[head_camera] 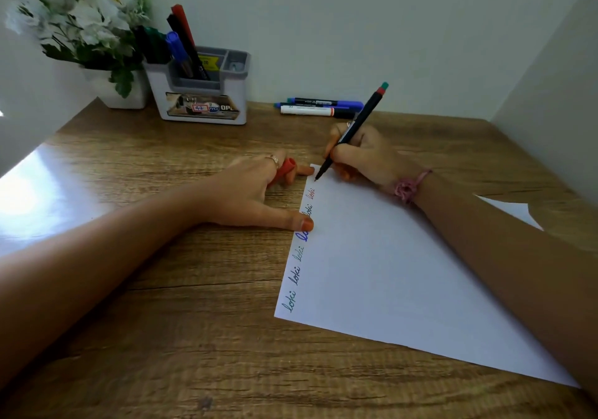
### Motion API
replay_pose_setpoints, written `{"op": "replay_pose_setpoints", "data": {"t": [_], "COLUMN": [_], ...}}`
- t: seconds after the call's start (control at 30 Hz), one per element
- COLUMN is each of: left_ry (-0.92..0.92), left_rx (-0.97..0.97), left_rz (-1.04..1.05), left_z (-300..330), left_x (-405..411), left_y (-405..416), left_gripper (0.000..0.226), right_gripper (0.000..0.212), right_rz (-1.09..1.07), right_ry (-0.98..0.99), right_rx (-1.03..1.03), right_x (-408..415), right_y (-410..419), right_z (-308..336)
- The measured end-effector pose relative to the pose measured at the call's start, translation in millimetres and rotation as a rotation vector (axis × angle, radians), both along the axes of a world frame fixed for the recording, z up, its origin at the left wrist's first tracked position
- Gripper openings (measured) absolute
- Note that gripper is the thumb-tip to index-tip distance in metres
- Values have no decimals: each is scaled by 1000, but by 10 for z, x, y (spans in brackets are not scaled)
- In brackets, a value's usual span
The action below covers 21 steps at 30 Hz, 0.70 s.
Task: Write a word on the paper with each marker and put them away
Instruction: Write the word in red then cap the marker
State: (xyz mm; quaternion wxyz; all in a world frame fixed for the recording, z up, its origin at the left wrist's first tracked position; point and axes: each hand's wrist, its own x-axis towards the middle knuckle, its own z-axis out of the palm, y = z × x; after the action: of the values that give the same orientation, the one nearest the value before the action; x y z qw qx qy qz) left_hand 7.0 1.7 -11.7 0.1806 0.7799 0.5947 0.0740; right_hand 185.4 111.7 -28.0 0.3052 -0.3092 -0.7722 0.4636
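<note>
A white paper (404, 273) lies on the wooden desk, with "loki" written several times in different colours along its left edge. My right hand (362, 156) grips a thin black marker (352, 130), uncapped, its tip touching the paper's far left corner. My left hand (259, 188) holds a red cap (286, 167) between its fingers; its thumb and a fingertip press on the paper's left edge. Three markers (320, 107) lie by the wall. A grey holder (200, 95) at the back left holds several markers (181, 43).
A white pot of artificial flowers (87, 30) stands left of the holder. Walls close in behind and on the right. A bright patch of light falls on the desk's left side (38, 192).
</note>
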Motion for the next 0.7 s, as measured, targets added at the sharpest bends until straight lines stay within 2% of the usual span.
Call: {"op": "replay_pose_setpoints", "data": {"t": [0.6,0.7], "left_ry": [-47,-51], "left_rx": [9,16], "left_rz": [-3,-7], "left_z": [-4,-10], "left_x": [-14,-17], "left_y": [-18,-13], "left_gripper": [49,50], "right_gripper": [6,18], "right_rz": [41,37], "right_ry": [-30,-22], "right_rx": [4,7], "right_x": [-3,1], "right_y": [33,51], "right_z": [-30,-33]}}
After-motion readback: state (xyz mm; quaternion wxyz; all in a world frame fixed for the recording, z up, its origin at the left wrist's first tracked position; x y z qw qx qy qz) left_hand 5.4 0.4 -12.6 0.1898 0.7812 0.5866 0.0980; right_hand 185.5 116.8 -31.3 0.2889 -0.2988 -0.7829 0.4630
